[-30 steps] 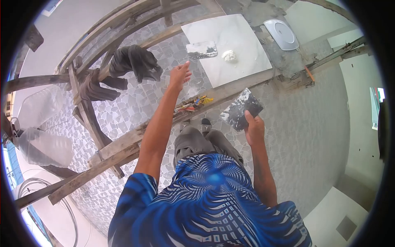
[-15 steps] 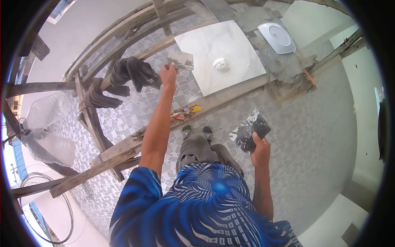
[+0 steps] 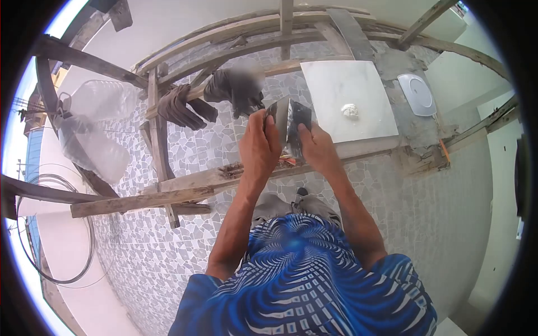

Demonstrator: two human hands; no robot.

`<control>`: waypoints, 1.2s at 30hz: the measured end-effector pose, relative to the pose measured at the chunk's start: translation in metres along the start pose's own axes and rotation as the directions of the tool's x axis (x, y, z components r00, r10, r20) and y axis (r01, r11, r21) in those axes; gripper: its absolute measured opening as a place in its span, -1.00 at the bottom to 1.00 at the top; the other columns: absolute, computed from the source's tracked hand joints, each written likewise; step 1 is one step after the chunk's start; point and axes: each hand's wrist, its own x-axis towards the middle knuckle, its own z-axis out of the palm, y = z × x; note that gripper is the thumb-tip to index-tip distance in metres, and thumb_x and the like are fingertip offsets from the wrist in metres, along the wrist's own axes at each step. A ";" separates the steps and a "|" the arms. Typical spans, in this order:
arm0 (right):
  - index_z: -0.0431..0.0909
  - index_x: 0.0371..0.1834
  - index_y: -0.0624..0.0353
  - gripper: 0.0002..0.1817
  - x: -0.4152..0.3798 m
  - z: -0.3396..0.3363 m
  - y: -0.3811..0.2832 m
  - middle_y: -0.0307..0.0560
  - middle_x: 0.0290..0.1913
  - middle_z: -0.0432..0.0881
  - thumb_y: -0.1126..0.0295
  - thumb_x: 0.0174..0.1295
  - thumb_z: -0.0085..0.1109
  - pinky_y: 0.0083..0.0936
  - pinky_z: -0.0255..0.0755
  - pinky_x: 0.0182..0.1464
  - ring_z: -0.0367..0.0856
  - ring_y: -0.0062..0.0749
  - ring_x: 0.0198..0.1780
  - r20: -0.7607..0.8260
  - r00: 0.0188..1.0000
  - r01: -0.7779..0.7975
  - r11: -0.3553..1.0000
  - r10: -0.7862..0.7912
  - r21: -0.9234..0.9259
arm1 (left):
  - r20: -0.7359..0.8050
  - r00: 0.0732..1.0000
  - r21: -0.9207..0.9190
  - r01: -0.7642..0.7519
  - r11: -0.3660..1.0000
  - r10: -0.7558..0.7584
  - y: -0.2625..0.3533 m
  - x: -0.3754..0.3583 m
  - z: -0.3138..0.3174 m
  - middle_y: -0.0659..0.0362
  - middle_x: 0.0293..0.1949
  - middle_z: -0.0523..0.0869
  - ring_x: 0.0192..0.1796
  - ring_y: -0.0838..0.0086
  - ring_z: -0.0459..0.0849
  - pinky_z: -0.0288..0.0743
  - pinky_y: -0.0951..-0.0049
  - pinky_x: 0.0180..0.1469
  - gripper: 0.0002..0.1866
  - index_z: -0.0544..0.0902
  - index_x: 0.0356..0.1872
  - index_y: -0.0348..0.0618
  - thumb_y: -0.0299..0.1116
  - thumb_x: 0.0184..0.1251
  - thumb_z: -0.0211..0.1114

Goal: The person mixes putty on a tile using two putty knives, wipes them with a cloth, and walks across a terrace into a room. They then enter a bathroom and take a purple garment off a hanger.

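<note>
My left hand is closed on the edge of a thin grey metal putty scraper. Pinched in my right hand is a black putty scraper smeared with white. The two blades are held up side by side at chest height, their edges meeting or overlapping in this view. Just beyond them to the right, a white marbled board carries a small heap of white putty.
A white flat scale-like device sits on a plank right of the board. Dark cloths hang over the wooden scaffold frame at left, near clear plastic containers. Coiled cable lies at far left. A long beam crosses before me.
Both hands have come together in front of me, bringing the two scrapers edge to edge; the right one rose from low at my side. The view has shifted, so the board appears farther right.
</note>
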 end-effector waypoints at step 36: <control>0.56 -0.13 0.35 -0.73 0.054 0.134 -0.080 0.40 -0.37 0.60 0.34 0.44 -0.04 -0.01 0.44 -0.30 0.58 0.38 -0.24 -0.020 0.950 0.304 0.938 -0.311 -0.169 | -0.166 0.986 0.013 0.022 1.000 -0.019 -0.097 0.060 -0.069 -0.06 -0.30 0.60 -0.33 -0.06 0.63 0.47 0.05 -0.38 -0.82 0.54 -0.12 -0.30 -0.38 0.48 0.10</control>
